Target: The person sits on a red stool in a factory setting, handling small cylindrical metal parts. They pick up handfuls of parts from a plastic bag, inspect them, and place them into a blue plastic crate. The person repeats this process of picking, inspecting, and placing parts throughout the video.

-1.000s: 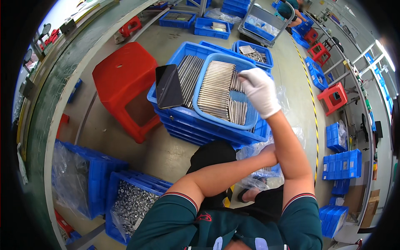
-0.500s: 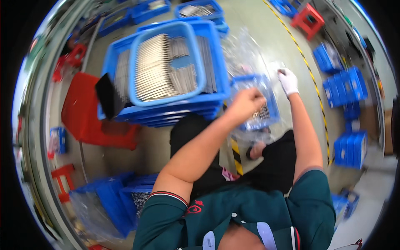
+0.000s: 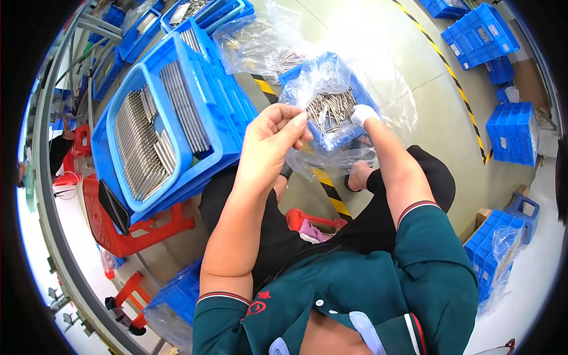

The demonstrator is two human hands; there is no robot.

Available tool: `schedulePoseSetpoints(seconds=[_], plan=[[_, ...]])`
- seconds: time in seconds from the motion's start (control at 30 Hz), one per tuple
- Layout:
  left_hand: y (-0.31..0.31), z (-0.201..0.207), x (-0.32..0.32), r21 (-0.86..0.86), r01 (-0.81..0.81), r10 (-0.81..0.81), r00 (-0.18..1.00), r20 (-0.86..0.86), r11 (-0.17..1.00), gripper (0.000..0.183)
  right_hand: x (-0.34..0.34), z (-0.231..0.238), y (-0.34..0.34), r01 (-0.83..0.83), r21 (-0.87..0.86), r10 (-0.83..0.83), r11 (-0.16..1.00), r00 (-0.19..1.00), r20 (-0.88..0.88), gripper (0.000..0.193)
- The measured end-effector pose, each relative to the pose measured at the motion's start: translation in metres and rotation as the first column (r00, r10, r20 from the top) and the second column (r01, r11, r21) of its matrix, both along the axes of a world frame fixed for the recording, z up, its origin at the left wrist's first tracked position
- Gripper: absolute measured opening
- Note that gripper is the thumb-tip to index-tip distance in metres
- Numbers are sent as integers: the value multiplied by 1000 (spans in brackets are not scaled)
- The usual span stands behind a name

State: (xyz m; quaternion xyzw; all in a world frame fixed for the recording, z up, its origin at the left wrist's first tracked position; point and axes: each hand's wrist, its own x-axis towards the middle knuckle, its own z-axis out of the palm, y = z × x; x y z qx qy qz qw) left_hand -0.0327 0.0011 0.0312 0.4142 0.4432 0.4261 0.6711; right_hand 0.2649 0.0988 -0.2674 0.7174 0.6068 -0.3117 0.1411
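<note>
Pins [image 3: 332,111] are lying loose and criss-crossed in the blue bin [image 3: 362,89], low in front of you, with clear plastic [image 3: 328,72] lining it and spilling over its sides. Your gloved right hand [image 3: 365,114] is resting at the heap's right edge; its fingertips are not showing, so I cannot tell whether they are grasping a pin. Your bare left hand [image 3: 276,137] is hovering just left of the bin, fingers curling, thumb near forefinger; I cannot tell if anything is sitting between them.

Judgement: you seem to be picking from the heap. The next move is likely calling for a light pinch, freeing pins without dragging plastic along.

To your left, the basket [image 3: 128,177] is holding pins in tidy rows and standing on a stack of crates [image 3: 232,109]. Dark rods [image 3: 184,106] are lying beside it; a phone [image 3: 112,207] is leaning at the near corner.

Farther out, a red stool [image 3: 94,207] is standing left of the stack. Striped tape [image 3: 331,193] is crossing the grey floor [image 3: 429,118]; more blue crates [image 3: 512,133] are lining the right.
</note>
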Motion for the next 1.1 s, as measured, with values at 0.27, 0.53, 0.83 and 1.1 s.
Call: schedulePoseSetpoints(seconds=[0.27, 0.53, 0.83, 1.1], plan=[[6, -3, 7, -78, -32, 32, 999, -7, 996, 20, -40, -5, -9, -89, 7, 87, 996, 987, 137, 31], [10, 0, 11, -157, -46, 44, 999, -16, 987, 19, -70, -47, -24, -177, 26, 169, 984, 966, 197, 25], [13, -2, 13, -130, -62, 55, 997, -57, 990, 22, -94, -66, -3, -152, -75, 154, 986, 988, 22, 27], [16, -3, 12, -120, -69, 57, 994, -96, 990, 22, -101, -107, -8, -144, 156, 118, 977, 979, 164, 21]])
